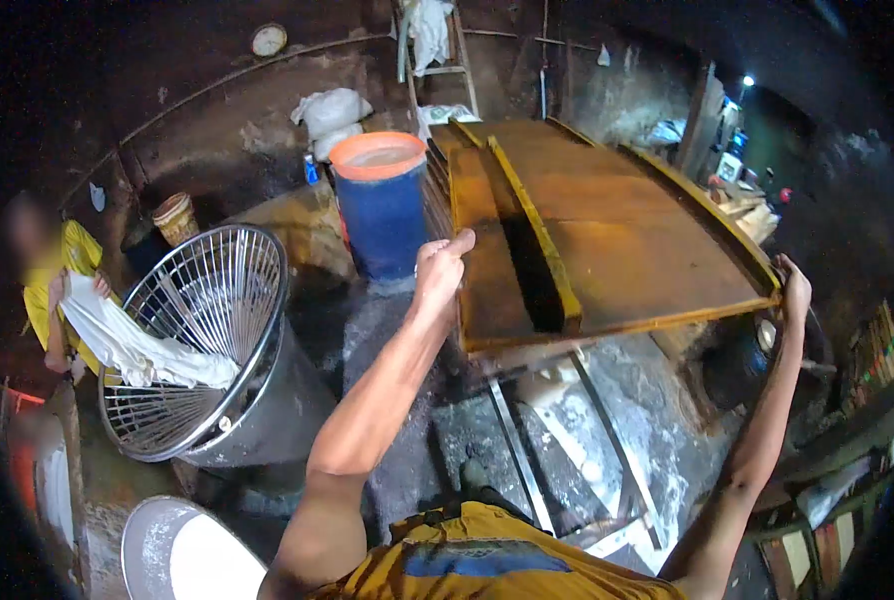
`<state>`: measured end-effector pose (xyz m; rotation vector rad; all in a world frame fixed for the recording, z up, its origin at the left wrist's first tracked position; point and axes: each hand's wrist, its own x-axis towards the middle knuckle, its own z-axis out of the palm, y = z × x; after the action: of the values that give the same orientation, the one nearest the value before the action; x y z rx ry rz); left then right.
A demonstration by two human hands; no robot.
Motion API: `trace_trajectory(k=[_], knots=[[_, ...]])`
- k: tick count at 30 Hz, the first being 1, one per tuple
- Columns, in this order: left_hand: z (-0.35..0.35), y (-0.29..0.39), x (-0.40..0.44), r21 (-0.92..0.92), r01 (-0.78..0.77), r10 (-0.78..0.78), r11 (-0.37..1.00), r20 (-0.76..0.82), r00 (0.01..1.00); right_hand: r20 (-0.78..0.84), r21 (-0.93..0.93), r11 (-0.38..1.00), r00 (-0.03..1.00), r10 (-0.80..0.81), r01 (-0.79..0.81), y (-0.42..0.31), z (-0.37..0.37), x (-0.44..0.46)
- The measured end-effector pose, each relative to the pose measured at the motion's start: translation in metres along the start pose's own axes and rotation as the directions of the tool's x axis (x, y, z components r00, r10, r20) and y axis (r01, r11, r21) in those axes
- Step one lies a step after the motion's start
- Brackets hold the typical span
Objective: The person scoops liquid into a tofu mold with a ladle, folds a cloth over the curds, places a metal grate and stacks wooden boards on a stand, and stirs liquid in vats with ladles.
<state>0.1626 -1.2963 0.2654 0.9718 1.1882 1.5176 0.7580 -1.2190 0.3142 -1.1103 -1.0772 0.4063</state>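
A broad, flat brown panel point(647, 235) with raised yellowish ribs point(527, 215) lies tilted in front of me, its near edge lifted. My left hand point(441, 268) is closed on its left side edge, thumb pointing up. At the near right corner, the fingers of my right hand point(795, 288) are wrapped round the edge. Below the panel, metal rails point(607, 430) of a frame run above a floor spotted with white. How the far end of the panel is supported cannot be made out.
To the left, a person in a yellow shirt point(82, 250) holds white cloth point(147, 345) over a large barred metal basket point(207, 290). A blue barrel with an orange rim point(379, 215) stands beside the panel. A tub of white material point(202, 555) is near my left; a ladder point(447, 70) stands behind.
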Motion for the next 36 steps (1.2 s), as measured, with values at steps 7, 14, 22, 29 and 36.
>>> trace_trajectory(k=[7, 14, 22, 29, 36], knots=[[0.046, 0.032, 0.157, -0.052, 0.099, -0.107, 0.994, -0.185, 0.977, -0.034, -0.473, 0.875, 0.995, 0.093, -0.098, 0.152, 0.158, 0.202], [0.023, -0.033, 0.327, -0.042, 0.109, -0.117, 0.993, -0.257, 0.959, 0.388, -0.602, 0.797, 0.886, 0.254, 0.035, 0.175, 0.292, 0.226], [0.053, -0.028, 0.232, -0.184, -0.025, -0.004, 0.983, -0.156, 0.988, 0.289, -0.465, 0.885, 0.940, 0.180, -0.026, 0.170, 0.302, 0.190], [0.072, -0.033, 0.216, -0.335, -0.093, 0.019, 0.938, -0.219, 0.976, 0.279, -0.165, 0.961, 0.924, 0.262, -0.223, 0.191, 0.308, 0.183], [0.061, -0.054, 0.212, -0.305, -0.213, 0.089, 0.928, -0.372, 0.924, 0.103, 0.104, 0.982, 0.983, 0.150, -0.161, 0.224, 0.306, 0.178]])
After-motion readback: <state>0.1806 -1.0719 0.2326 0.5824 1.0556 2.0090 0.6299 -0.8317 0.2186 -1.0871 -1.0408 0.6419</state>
